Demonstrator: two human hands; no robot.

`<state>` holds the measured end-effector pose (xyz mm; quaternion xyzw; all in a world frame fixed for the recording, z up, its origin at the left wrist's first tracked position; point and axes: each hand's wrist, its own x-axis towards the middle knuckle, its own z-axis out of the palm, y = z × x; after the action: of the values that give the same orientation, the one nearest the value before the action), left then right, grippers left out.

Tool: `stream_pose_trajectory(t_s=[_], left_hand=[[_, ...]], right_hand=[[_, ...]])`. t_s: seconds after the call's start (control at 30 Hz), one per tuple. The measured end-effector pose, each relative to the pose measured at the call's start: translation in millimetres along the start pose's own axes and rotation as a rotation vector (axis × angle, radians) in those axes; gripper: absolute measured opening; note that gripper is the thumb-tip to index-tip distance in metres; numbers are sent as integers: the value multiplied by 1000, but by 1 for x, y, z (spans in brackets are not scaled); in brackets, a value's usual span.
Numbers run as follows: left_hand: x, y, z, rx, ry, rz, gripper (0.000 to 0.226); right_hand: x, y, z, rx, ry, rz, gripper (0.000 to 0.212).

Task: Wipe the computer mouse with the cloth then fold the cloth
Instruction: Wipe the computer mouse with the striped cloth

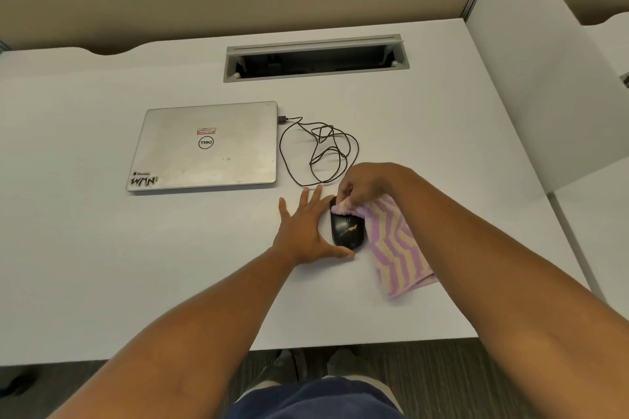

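Note:
A black computer mouse [346, 231] lies on the white desk [170, 265], right of centre. My left hand [304, 230] rests flat against the mouse's left side, fingers spread, thumb curled around its near end. My right hand [366, 185] pinches one end of a pink and cream striped cloth [396, 248] and presses it on the far end of the mouse. The cloth's other end trails down to the right over the desk. The far tip of the mouse is hidden under the cloth.
A closed silver laptop [204, 146] lies to the far left of the mouse. The mouse's black cable [320, 150] coils between them, plugged into the laptop. An open cable tray [315, 59] sits at the back. The desk's near edge [340, 347] is close.

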<state>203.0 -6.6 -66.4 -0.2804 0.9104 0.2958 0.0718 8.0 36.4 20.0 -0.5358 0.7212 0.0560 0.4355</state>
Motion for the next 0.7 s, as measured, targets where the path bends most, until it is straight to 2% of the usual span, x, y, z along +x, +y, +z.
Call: stream_pose_trajectory(t_s=[0.07, 0.2, 0.27, 0.4, 0.57, 0.63, 0.7], left_hand=[[0, 0, 1, 0, -1, 4, 134], [0, 0, 0, 13, -12, 4, 135], [0, 1, -1, 8, -21, -5, 135], [-2, 3, -3, 10, -29, -18, 134], [-2, 4, -3, 15, -33, -15, 135], [-2, 4, -4, 17, -36, -15, 134], [-2, 5, -4, 12, -35, -14, 133]], right_hand=[[-2, 1, -2, 20, 41, 16, 22], [-3, 6, 11, 57, 232, 50, 27], [-4, 10, 16, 56, 230, 28, 25], [-12, 15, 11, 33, 104, 8, 21], [-18, 20, 21, 160, 311, 55, 23], [-19, 21, 27, 170, 327, 60, 24], [-23, 22, 26, 134, 262, 48, 23]])
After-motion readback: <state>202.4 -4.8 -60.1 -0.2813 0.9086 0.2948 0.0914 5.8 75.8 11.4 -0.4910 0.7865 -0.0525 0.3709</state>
